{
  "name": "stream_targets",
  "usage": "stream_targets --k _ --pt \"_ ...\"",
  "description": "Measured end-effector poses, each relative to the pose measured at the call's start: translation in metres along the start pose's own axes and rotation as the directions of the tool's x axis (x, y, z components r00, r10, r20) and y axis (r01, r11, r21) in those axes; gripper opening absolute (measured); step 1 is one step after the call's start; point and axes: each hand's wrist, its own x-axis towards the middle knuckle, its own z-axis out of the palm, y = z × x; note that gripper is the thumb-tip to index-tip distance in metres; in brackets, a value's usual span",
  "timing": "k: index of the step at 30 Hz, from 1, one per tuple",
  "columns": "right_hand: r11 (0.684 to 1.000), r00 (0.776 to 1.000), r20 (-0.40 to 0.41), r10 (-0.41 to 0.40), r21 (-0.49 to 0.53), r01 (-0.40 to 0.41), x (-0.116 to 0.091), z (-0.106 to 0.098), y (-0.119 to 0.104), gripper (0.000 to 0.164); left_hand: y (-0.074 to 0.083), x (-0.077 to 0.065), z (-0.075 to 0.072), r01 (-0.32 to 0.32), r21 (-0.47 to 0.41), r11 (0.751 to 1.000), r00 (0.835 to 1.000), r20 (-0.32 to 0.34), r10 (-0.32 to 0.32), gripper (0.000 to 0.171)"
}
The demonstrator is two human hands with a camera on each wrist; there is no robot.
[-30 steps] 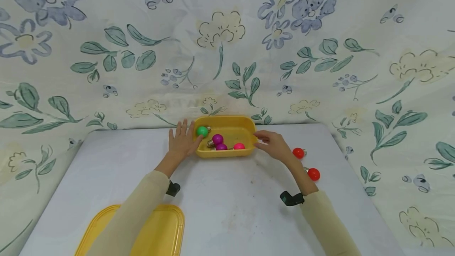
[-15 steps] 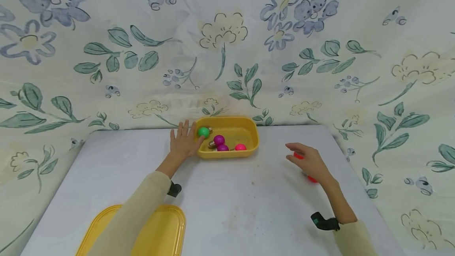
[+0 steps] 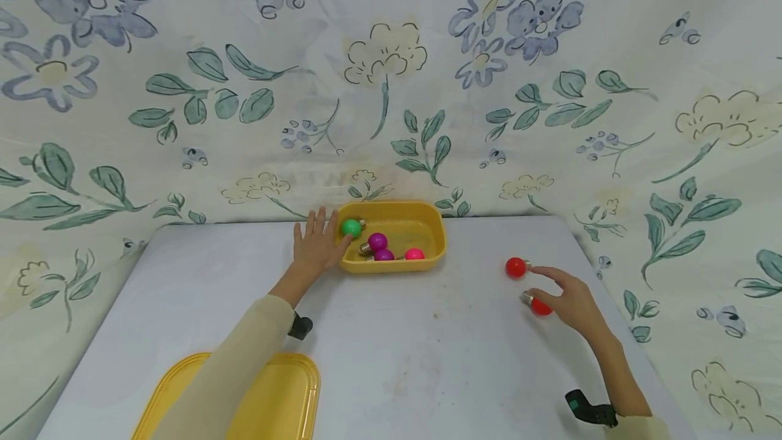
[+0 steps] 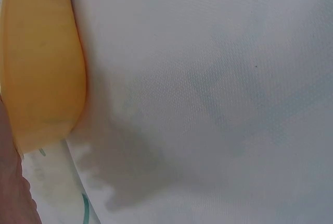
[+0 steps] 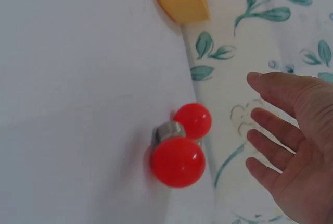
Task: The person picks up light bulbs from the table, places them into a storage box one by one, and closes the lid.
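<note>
At the back of the table stands a yellow bin [image 3: 421, 223]. Inside lie a green light bulb [image 3: 351, 227], two purple bulbs [image 3: 377, 242] and a pink bulb [image 3: 414, 254]. My left hand [image 3: 314, 246] rests on the bin's left edge, fingers spread; only a sliver of it shows in the left wrist view. On the right, my right hand [image 3: 571, 301] hovers with thumb and fingers apart beside a farther red bulb [image 3: 515, 267] and a nearer red bulb [image 3: 541, 306], partly covered by the hand. Nothing is in its grasp in the right wrist view.
A yellow tray [image 3: 281, 392] lies at the front left, partly under the left sleeve [image 3: 232, 365]. Behind the white table [image 3: 427, 345] hangs a flower-patterned cloth [image 3: 318, 39].
My right hand has left the bin's right end and moved right and toward me, to the two red bulbs. The left hand stays at the bin.
</note>
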Motion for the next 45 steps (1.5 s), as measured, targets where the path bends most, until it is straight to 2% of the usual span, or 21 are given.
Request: stream_targets --k 14,23,33,45 --pt "0.997 0.996 0.072 0.059 0.05 -0.063 -0.014 0.003 0.029 0.049 0.002 -0.003 -0.002 -0.004 0.011 1.0 1.0 -0.012 0.004 0.076" --pt "0.991 0.99 0.101 0.095 0.085 -0.104 -0.02 0.008 0.034 0.053 0.001 -0.004 -0.002 0.003 0.016 1.0 1.0 -0.014 -0.002 0.076" --pt "0.989 0.99 0.096 0.104 0.094 -0.113 -0.021 0.015 0.042 0.055 0.003 -0.003 -0.003 0.001 0.012 1.0 1.0 0.001 -0.001 0.076" --pt "0.992 0.995 0.042 0.089 0.091 -0.093 -0.024 0.021 0.044 0.048 0.001 -0.002 -0.001 -0.002 0.005 1.0 1.0 -0.011 0.002 0.076"
